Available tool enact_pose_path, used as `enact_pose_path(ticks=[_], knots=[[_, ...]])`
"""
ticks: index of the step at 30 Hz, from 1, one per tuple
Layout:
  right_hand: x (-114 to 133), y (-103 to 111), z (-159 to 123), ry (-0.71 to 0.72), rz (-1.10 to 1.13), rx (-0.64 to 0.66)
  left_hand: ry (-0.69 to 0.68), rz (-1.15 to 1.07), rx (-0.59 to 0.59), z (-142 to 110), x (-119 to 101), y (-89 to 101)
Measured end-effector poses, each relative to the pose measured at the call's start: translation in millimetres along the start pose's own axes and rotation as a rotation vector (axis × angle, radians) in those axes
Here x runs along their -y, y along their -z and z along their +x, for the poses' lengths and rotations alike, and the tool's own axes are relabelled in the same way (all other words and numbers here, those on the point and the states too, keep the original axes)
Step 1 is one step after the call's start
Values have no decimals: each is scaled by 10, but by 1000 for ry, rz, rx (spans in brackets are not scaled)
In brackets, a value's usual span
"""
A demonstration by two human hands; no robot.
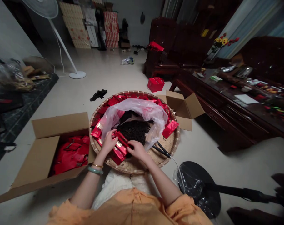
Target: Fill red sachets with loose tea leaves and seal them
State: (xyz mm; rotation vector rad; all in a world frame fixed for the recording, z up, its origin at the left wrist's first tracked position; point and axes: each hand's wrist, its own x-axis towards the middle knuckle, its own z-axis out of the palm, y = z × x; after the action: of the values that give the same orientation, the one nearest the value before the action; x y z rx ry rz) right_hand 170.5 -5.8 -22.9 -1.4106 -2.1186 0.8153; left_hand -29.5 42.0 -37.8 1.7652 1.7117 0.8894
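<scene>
Head view: looks down on a round woven tray [159, 157], close in front of an orange shirt [132, 207]. Grips a shiny red pouch [121, 138] just inside the tray's near edge, left of centre, with the left hand [109, 142] curled onto its upper left end and the right hand [137, 150] closed by the fingertips on its lower right side. Shows more red packets [117, 153] beneath and beside both hands, some with gold print too small to read, and others along the left and far edges. Holds, at the tray's middle, a translucent plastic bag [142, 107], wide open around dark loose leaf-like bits [134, 129], just beyond the pouch. Carries toward the right edge a single red packet [171, 129] and, nearer the lower right edge, a black two-armed tool [164, 150] with a white cord [179, 167] trailing over the rim. Includes, beside the left edge, an open cardboard box [36, 162] heaped with red packets; beyond the right edge, another open box [195, 104].
</scene>
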Motion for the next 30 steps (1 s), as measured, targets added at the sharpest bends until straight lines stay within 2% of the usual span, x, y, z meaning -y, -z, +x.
enact_pose_path(ticks=[3, 7, 14, 19, 25, 30], knots=[[-27, 65, -11, -43, 33, -75, -124, 69, 13, -9, -123, 74], [-49, 86, 0, -60, 40, -220, -300, 224, 87, -30, -254, 192], [-104, 15, 70, -97, 93, -295, -393, 244, 149, -104, -296, 287], [-69, -8, 142, -46, 178, -349, -426, 269, 177, -121, -338, 255], [-36, 27, 165, -28, 229, -595, -324, 174, -35, -146, -327, 178], [-26, 56, 143, -25, 212, -676, -257, 33, -68, -216, -359, 120]])
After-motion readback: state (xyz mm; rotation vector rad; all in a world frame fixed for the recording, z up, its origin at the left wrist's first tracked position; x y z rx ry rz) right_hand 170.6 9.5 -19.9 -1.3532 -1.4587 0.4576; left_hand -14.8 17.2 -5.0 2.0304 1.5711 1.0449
